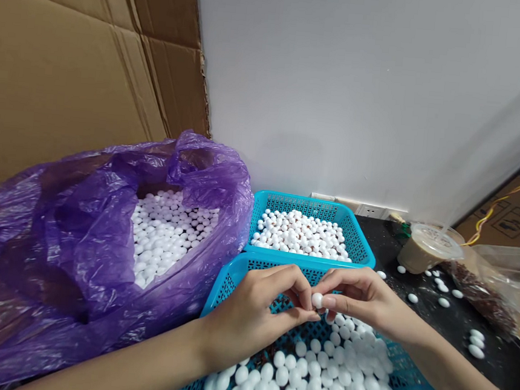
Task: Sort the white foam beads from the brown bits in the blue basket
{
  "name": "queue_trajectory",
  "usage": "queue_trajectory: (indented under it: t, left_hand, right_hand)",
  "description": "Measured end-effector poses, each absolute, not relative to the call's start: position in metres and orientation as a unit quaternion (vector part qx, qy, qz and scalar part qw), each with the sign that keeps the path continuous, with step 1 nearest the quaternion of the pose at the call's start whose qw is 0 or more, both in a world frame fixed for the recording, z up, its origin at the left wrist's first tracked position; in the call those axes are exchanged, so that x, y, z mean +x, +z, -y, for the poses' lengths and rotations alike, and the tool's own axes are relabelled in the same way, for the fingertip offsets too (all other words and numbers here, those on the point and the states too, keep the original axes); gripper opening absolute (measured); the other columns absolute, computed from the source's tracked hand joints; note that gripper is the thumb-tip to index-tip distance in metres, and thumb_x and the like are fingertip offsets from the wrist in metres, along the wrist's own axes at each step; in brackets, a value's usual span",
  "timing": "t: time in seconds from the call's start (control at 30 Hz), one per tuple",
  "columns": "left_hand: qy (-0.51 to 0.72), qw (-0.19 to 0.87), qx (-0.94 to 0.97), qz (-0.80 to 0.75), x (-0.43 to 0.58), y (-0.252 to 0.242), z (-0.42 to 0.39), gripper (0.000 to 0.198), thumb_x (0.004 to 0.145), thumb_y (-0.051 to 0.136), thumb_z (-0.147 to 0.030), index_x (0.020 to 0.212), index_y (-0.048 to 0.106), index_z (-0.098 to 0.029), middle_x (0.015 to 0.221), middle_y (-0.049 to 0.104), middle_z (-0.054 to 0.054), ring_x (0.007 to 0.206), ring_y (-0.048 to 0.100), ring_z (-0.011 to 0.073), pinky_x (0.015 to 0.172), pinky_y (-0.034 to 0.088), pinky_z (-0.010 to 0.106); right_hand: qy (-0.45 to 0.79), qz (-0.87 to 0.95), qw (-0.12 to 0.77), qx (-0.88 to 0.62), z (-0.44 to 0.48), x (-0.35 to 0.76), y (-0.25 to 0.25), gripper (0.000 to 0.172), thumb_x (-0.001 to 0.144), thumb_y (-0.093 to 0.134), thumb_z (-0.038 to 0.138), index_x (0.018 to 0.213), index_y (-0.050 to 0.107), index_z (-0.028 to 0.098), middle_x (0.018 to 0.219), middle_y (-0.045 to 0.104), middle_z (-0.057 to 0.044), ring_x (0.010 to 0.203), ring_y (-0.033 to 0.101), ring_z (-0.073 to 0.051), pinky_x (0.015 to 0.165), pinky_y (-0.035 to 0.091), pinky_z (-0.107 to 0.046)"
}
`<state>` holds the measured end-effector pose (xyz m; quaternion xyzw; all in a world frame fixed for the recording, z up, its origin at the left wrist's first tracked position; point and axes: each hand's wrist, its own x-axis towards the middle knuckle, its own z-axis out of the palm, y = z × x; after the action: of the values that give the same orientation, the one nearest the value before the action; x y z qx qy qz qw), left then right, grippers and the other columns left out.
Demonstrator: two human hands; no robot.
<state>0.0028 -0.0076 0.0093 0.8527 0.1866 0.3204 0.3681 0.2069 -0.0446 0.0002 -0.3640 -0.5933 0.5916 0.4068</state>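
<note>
Over the near blue basket (225,283), my two hands meet at the fingertips. A small white ball (317,300) sits between the thumb and fingers of my right hand (363,294). My left hand (260,301) is closed in a pinch right against that ball; a tiny dark bit shows at its fingertips, too small to name. Beneath both hands, many loose white balls (312,375) fill the front and right of the basket. Some reddish-brown bits (264,356) lie among them, partly hidden under my left wrist.
Behind stands a second blue basket (361,234) holding white balls with brown bits. To the left, a purple plastic bag (86,252) gapes around more white balls. A lidded drink cup (423,249), scattered balls and a bag of brown pieces (483,296) occupy the black tabletop (439,332).
</note>
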Motion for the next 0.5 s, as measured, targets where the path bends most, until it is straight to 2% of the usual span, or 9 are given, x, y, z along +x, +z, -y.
queue_trajectory:
  t: [0.1, 0.27, 0.5]
  left_hand:
    - [0.323, 0.342, 0.861, -0.194, 0.0029, 0.0091, 0.0061, 0.013, 0.076, 0.066, -0.013, 0.079, 0.054, -0.016, 0.076, 0.057, -0.003, 0.071, 0.056, 0.0075, 0.065, 0.045, 0.018]
    - [0.328, 0.274, 0.888, -0.173, 0.0032, 0.0127, 0.0063, 0.023, 0.072, 0.07, -0.019, 0.093, 0.061, -0.019, 0.086, 0.055, 0.001, 0.078, 0.055, 0.0108, 0.071, 0.047, 0.023]
    - [0.34, 0.141, 0.919, -0.141, 0.0024, 0.0177, 0.0126, 0.017, 0.073, 0.068, -0.022, 0.09, 0.067, -0.019, 0.078, 0.06, 0.001, 0.071, 0.055, 0.0115, 0.064, 0.043, 0.025]
  right_hand:
    - [0.595, 0.594, 0.405, -0.36, 0.0454, 0.2066, 0.0011, 0.01, 0.077, 0.066, 0.018, 0.085, 0.072, 0.019, 0.08, 0.067, -0.003, 0.068, 0.06, -0.01, 0.063, 0.049, -0.021]
    - [0.613, 0.593, 0.388, -0.349, 0.0474, 0.2087, -0.0011, 0.009, 0.078, 0.065, 0.018, 0.085, 0.072, 0.018, 0.076, 0.064, -0.002, 0.065, 0.058, -0.008, 0.062, 0.047, -0.021]
    - [0.66, 0.577, 0.361, -0.319, 0.0467, 0.2085, -0.0015, 0.01, 0.078, 0.065, 0.016, 0.087, 0.07, 0.017, 0.078, 0.065, -0.002, 0.066, 0.06, -0.009, 0.063, 0.049, -0.022]
